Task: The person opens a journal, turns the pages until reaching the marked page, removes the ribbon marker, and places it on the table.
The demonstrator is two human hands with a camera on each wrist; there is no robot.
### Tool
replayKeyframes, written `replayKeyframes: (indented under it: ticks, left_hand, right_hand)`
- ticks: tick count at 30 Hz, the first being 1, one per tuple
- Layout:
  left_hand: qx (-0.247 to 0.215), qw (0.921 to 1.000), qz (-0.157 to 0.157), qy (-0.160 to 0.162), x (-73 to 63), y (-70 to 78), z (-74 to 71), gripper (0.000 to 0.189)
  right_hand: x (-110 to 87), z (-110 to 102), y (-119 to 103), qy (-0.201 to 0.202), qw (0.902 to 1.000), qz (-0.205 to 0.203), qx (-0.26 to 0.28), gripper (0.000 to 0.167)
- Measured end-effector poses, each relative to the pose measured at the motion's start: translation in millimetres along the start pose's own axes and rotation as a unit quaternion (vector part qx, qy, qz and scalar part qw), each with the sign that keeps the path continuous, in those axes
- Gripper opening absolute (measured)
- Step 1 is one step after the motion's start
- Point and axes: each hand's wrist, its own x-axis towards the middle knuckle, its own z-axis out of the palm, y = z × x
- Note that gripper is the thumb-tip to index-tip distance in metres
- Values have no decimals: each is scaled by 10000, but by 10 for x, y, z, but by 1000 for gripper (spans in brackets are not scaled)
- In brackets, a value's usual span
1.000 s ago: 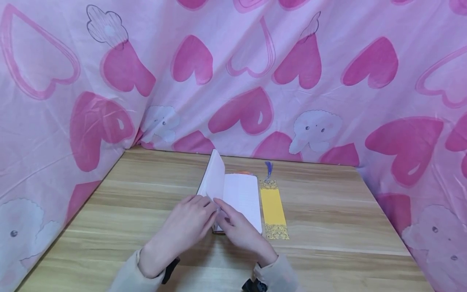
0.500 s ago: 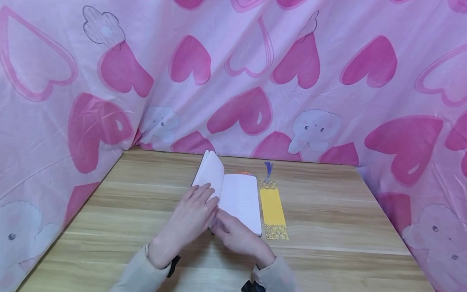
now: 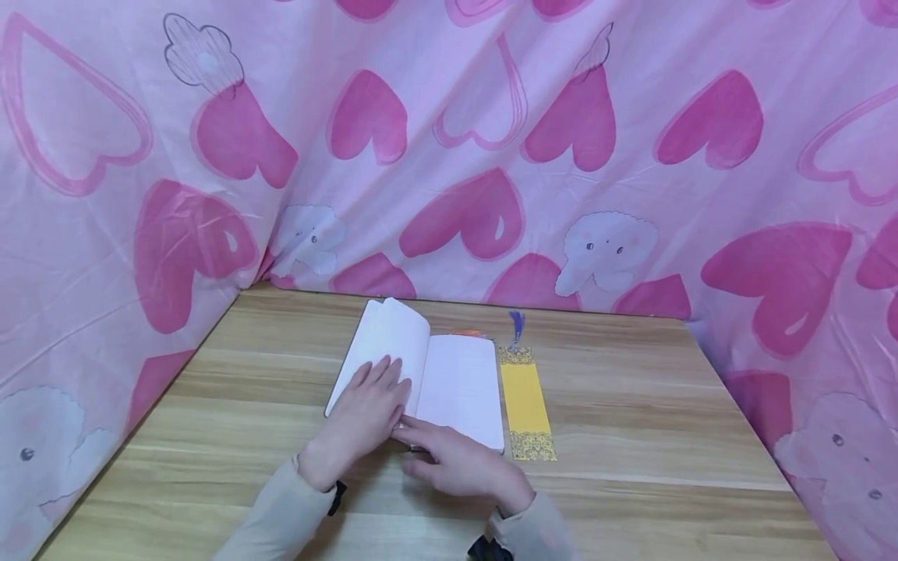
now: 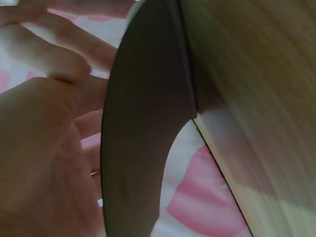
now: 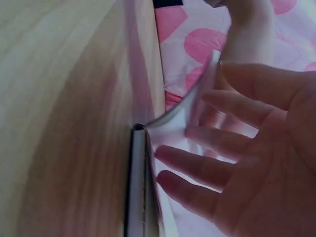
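An open notebook [image 3: 459, 382] with white pages lies on the wooden table; its right side is flat, while the left pages curve up near the spine. My left hand [image 3: 368, 409] lies over the lower left page with fingers extended. Near the bottom of the spine, my right hand [image 3: 463, 463] reaches across with its fingers extended, fingertips close to the left hand. The left wrist view has the dark cover [image 4: 133, 118] tilted above the table, beside the left hand. In the right wrist view, the right hand's spread fingers [image 5: 197, 165] are at the pages.
Right of the notebook lies a yellow bookmark [image 3: 526, 399] with patterned ends and a blue tassel [image 3: 517, 325]. A small orange edge [image 3: 468, 333] shows behind the notebook's top. Pink heart-print cloth [image 3: 463, 210] hangs around the wooden table [image 3: 631, 436].
The notebook's left side has swung down to the left, from nearly upright to much lower. My left hand has flattened onto it, and the right hand's fingers have straightened near the spine.
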Motion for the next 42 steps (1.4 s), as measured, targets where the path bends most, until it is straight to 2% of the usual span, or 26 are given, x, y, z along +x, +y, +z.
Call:
replayKeyframes:
  ticks: [6, 10, 15, 19, 25, 31, 33, 36, 42]
  left_hand:
    - [-141, 9986, -221, -450, -23, -36, 35, 37]
    - [-227, 9972, -339, -632, -25, -37, 28, 38]
    - [-289, 9966, -384, -666, -35, -32, 12, 37]
    - [-365, 9949, -453, -827, -49, -23, 6, 38]
    - [-359, 9936, -472, -965, -32, -27, 13, 40]
    - [-369, 9928, -505, -1022, -29, -54, 12, 40]
    - [-356, 9929, -506, -1016, -30, -58, 10, 41]
    - [-384, 9927, -507, -1023, -25, -61, 10, 41]
    - [-437, 9914, -531, -1118, -29, -71, 2, 41]
  right_hand:
    - [-37, -80, 9, -120, 9998, 122, 103, 47]
    - [-75, -133, 29, -83, 9990, 432, -1, 50]
    - [-129, -233, 86, 89, 9954, 951, 51, 57]
    - [-196, -306, 195, 390, 9922, 1180, 29, 60]
    - [-261, -365, 392, 716, 9814, 1758, -273, 65]
    - [-220, -302, 463, 471, 9693, 2387, -352, 85]
    - [-215, -283, 479, 407, 9683, 2429, -403, 89]
    - [-234, -299, 505, 379, 9709, 2320, -453, 86]
    - [-310, -389, 564, 405, 9738, 2199, -407, 62]
